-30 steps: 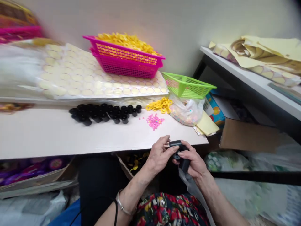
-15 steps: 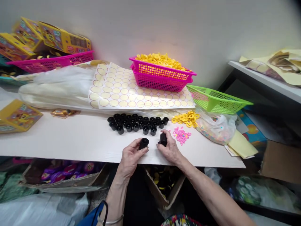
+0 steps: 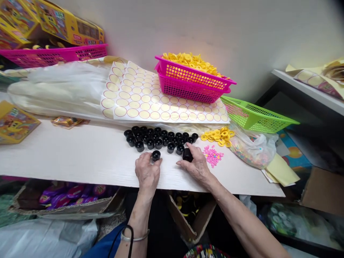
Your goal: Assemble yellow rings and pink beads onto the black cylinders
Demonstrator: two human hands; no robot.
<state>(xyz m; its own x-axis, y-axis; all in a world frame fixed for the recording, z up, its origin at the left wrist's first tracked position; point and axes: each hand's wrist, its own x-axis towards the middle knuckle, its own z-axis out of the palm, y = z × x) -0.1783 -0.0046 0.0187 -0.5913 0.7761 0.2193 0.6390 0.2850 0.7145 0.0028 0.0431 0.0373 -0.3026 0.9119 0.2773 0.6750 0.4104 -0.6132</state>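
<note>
Between thumb and fingers, my left hand (image 3: pixel 147 169) holds a black plastic cup (image 3: pixel 156 155), its hollow side facing up, at the table surface. My right hand (image 3: pixel 197 164) grips another black cup (image 3: pixel 187 155), tipped on its side, just in front of the group. Several more black cups (image 3: pixel 158 144) stand close together in uneven rows beyond both hands. Small pink beads (image 3: pixel 213 156) lie in a loose patch to the right of my right hand. Behind them sits a pile of yellow rings (image 3: pixel 219 136).
Two stacked pink baskets (image 3: pixel 193 86) of yellow rings stand on round-sticker sheets (image 3: pixel 145 107). A green basket (image 3: pixel 258 116) and a plastic bag (image 3: pixel 252 150) of small beads are at the right. Below the table's front edge are cardboard boxes (image 3: pixel 195 229) of parts.
My left hand has moved slightly left and away from me, bringing its cup upright at the table. My right hand still holds its cup. The camera view has shifted a little.
</note>
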